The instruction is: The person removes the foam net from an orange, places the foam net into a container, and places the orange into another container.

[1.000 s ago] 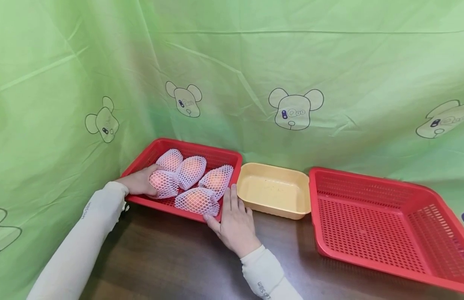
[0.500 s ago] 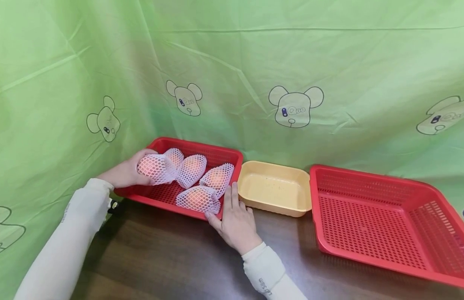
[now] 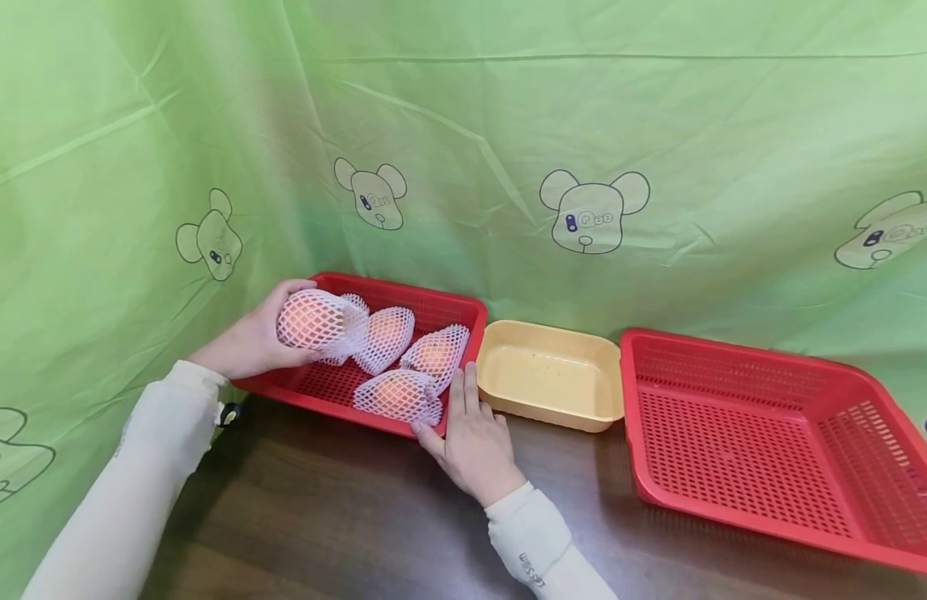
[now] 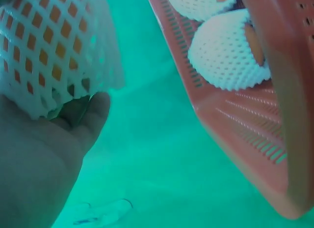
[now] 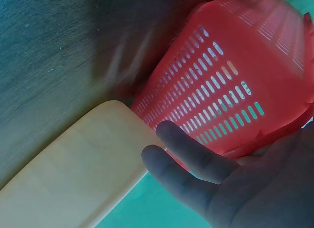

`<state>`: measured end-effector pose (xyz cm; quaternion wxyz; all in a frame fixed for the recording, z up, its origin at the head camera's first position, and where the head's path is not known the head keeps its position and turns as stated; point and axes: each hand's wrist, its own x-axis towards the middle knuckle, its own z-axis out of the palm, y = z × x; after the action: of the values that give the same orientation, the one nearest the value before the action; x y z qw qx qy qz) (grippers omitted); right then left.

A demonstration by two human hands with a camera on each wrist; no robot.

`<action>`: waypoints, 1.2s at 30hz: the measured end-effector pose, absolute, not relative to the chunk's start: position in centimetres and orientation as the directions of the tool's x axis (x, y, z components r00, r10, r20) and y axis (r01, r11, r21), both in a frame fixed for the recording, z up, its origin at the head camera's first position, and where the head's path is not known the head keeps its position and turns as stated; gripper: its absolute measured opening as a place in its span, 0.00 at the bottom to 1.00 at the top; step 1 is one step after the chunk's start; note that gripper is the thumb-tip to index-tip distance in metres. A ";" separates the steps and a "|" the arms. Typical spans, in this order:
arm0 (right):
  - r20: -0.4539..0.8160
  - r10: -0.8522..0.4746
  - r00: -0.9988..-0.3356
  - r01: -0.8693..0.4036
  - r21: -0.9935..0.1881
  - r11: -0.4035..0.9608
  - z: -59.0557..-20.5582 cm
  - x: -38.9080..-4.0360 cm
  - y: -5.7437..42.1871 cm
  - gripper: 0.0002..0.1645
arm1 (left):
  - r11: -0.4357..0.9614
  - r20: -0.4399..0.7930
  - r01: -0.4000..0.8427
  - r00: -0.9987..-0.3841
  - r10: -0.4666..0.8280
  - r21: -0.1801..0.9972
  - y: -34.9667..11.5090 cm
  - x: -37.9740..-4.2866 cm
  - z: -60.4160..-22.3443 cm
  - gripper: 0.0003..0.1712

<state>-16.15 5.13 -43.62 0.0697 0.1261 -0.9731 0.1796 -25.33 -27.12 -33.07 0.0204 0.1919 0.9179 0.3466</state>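
My left hand grips an orange-coloured fruit in a white foam net sleeve, raised at the left end of a red perforated basket. Close up in the left wrist view, the netted fruit sits against the palm and hides part of the fingers. Several more netted fruits lie in that basket; the raised one partly covers one at the back. With fairly straight fingers, my right hand rests at the basket's front right corner, its thumb by the front rim. The right wrist view shows the slotted basket wall beyond two fingers.
A shallow yellow tray stands just right of the fruit basket. Farther right is a larger red basket, bare inside. A green printed cloth hangs behind and at the left. Brown wooden tabletop lies in front.
My left hand has lifted the netted fruit from the basket's front left, up and slightly back, baring the basket floor there. My right hand has stayed at the corner.
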 end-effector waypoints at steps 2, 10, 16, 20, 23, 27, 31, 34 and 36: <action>0.182 -0.220 -0.959 -0.270 -0.336 0.902 -43.6 -16.1 5.1 0.58 | 0.673 0.119 0.347 -0.925 0.362 0.653 -26.7 -25.0 -33.1 0.62; 0.183 -0.223 -0.957 -0.274 -0.339 0.900 -43.6 -16.2 5.1 0.58 | 0.698 0.254 0.461 -0.887 0.386 0.548 -25.6 -24.0 -33.8 0.54; 0.193 -0.223 -0.956 -0.277 -0.333 0.901 -43.7 -16.3 5.2 0.58 | 0.700 0.298 0.468 -0.884 0.362 0.539 -25.2 -23.5 -34.4 0.52; 0.210 -0.231 -0.950 -0.291 -0.328 0.898 -43.7 -16.3 5.2 0.58 | 0.691 0.302 0.472 -0.882 0.363 0.547 -25.1 -23.1 -34.8 0.54; 0.221 -0.243 -0.945 -0.306 -0.327 0.894 -43.6 -16.2 5.4 0.58 | 0.675 0.310 0.486 -0.874 0.374 0.556 -25.0 -22.8 -35.0 0.53; 0.236 -0.261 -0.936 -0.330 -0.328 0.885 -43.6 -16.0 5.7 0.59 | 0.647 0.324 0.508 -0.862 0.391 0.569 -24.6 -22.2 -35.1 0.53; 0.238 -0.284 -0.929 -0.353 -0.340 0.872 -43.7 -15.6 6.1 0.62 | 0.643 0.320 0.511 -0.859 0.399 0.570 -24.1 -21.4 -35.2 0.54; 0.238 -0.294 -0.926 -0.364 -0.348 0.864 -43.7 -15.1 6.6 0.64 | 0.637 0.332 0.525 -0.851 0.407 0.564 -23.6 -21.0 -35.5 0.54; 0.243 -0.301 -0.922 -0.372 -0.346 0.861 -43.6 -14.8 6.9 0.65 | 0.630 0.342 0.537 -0.843 0.415 0.560 -23.3 -20.8 -35.6 0.54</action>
<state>-14.83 6.88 -43.63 0.0906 0.1754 -0.9604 0.1967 -20.81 -23.32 -35.62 -0.0904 0.2649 0.8984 0.3385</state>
